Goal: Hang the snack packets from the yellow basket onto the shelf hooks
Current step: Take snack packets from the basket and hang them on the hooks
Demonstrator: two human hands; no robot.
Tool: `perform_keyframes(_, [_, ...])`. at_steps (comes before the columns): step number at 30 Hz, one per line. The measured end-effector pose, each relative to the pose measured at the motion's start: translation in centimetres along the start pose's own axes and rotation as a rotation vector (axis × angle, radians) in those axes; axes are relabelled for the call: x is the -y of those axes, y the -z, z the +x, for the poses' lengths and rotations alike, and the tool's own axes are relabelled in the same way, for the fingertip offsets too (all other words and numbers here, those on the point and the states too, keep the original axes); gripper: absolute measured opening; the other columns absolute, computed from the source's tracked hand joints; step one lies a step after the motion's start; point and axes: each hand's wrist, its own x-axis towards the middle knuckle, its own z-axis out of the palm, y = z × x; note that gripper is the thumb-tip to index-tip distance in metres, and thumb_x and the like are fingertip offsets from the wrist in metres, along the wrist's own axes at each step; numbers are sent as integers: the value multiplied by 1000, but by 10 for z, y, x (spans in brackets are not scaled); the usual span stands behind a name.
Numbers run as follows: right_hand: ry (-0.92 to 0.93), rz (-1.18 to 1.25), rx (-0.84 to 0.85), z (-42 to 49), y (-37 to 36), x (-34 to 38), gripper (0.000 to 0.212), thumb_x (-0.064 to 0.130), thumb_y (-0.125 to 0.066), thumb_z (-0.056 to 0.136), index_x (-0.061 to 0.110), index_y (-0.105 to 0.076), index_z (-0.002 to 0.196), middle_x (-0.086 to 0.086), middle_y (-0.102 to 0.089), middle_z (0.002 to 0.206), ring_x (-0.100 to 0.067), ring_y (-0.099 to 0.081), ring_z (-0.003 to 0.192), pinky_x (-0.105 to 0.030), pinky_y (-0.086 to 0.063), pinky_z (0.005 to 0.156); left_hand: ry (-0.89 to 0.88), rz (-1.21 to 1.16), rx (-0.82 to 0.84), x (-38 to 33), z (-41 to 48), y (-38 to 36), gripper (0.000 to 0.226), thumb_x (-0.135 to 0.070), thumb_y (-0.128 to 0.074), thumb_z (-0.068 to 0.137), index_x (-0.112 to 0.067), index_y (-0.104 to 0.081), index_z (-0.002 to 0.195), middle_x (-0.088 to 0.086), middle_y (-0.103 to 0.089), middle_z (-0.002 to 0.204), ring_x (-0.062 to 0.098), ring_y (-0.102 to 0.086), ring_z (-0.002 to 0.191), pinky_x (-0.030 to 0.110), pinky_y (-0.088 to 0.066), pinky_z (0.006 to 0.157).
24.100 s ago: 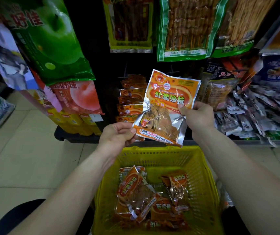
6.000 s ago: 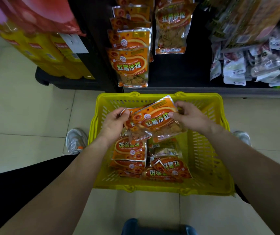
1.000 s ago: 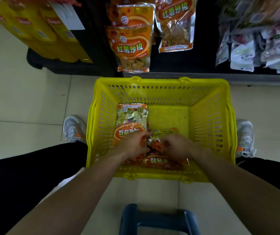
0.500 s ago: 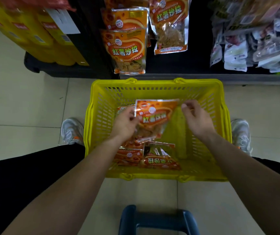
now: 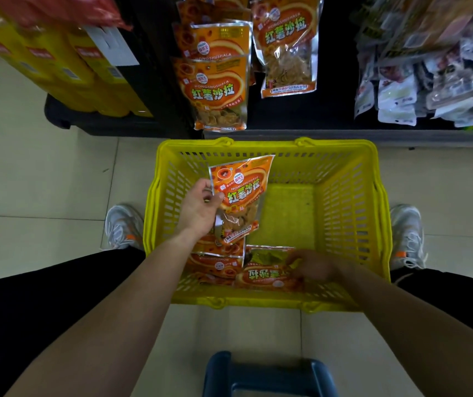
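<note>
The left hand (image 5: 198, 209) grips 1 orange snack packet (image 5: 242, 193) by its left edge, thumb on the front and fingers curled behind, holding it upright and slightly tilted above the yellow basket (image 5: 352, 196). The right hand (image 5: 314, 266) is lower, down inside the near end of the basket, with its fingers on a second packet (image 5: 264, 276) that lies flat there; the hand is blurred, so I cannot tell whether it is pinching that packet or only touching it. More orange packets (image 5: 215, 263) lie just below the left wrist, beside the one under the right hand. Beyond the left hand, past the basket's far rim, hanging packets (image 5: 215, 90) of the same snack are on the shelf, with another (image 5: 285, 47) further up and to the right. A shoe (image 5: 122, 224) stands outside the basket left of the left hand, and another shoe (image 5: 407, 233) right of the right hand.
</note>
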Motion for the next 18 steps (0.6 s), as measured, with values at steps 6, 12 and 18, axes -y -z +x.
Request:
perform_keyframes(6, [181, 199, -145, -11, 31, 9, 39, -12, -56, 89, 11, -73, 115, 5, -68, 91, -3, -60, 69, -11, -44, 58, 16, -11, 2, 1, 0, 2, 9, -24, -61, 98, -29, -57, 105, -7, -69, 108, 8, -67, 93, 26, -53, 73])
perform_keyframes(12, [379, 5, -434, -9, 36, 31, 13, 20, -86, 76, 24, -75, 83, 7, -66, 85, 1, -57, 80, -27, -43, 77, 24, -51, 30, -2, -2, 5, 14, -24, -61, 99, -37, -55, 96, -12, -71, 96, 6, -70, 87, 25, -53, 69])
perform_keyframes(18, [474, -43, -558, -28, 66, 52, 9, 22, -69, 93, 23, -63, 86, 1, -67, 97, -19, -61, 97, -30, -49, 81, 22, -142, 41, -9, -2, 9, 6, -33, -54, 102, -31, -60, 100, 3, -76, 97, 18, -76, 77, 39, -62, 75])
